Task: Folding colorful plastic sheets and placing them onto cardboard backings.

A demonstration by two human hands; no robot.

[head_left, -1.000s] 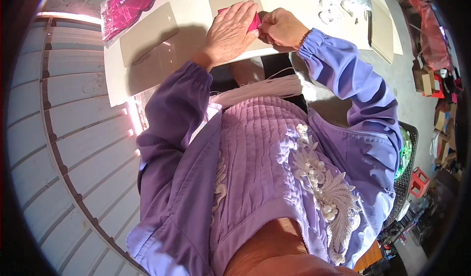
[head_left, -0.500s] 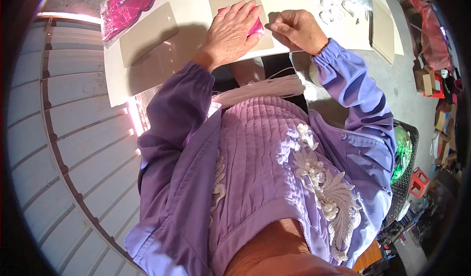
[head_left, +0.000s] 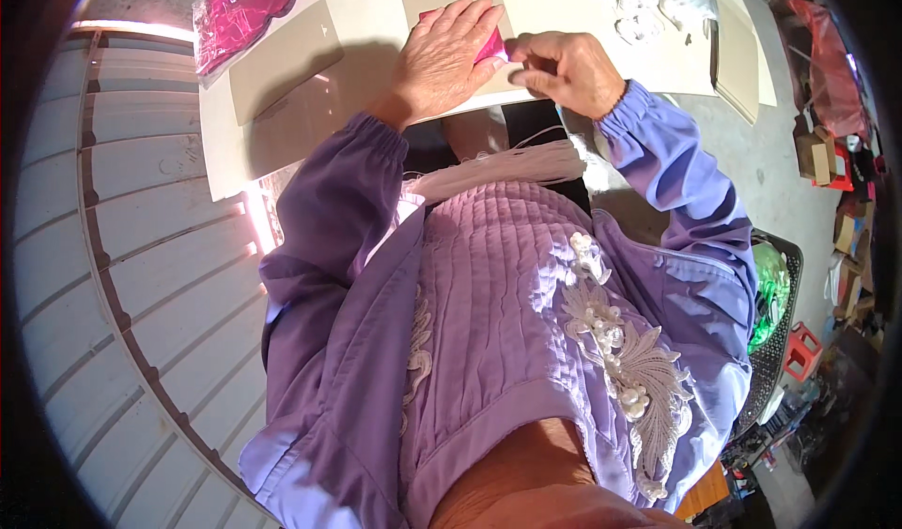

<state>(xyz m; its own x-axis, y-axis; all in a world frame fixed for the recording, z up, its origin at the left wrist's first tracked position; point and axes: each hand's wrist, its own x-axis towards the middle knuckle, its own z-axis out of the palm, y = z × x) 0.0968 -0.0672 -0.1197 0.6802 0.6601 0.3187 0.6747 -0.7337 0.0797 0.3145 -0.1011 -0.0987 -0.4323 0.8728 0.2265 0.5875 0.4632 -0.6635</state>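
Note:
My left hand lies flat with its fingers stretched out over a shiny pink folded piece, which looks like fabric. Most of that piece is hidden under the palm and fingers. Beneath it is a beige card with a hang hole at its far end. My right hand is just right of the card, its fingers bent and the thumb apart from them. Its fingertips come up to the right corner of the pink piece; whether they touch it I cannot tell.
The white table holds a second beige card and a clear bag of pink pieces at left. White ring-like pieces and a stack of cards are at right. A white thread bundle hangs by the near edge.
My right hand has moved slightly left to the pink piece's corner, and its thumb has come apart from the fingers. The left hand stays pressed on the piece, nearly unmoved.

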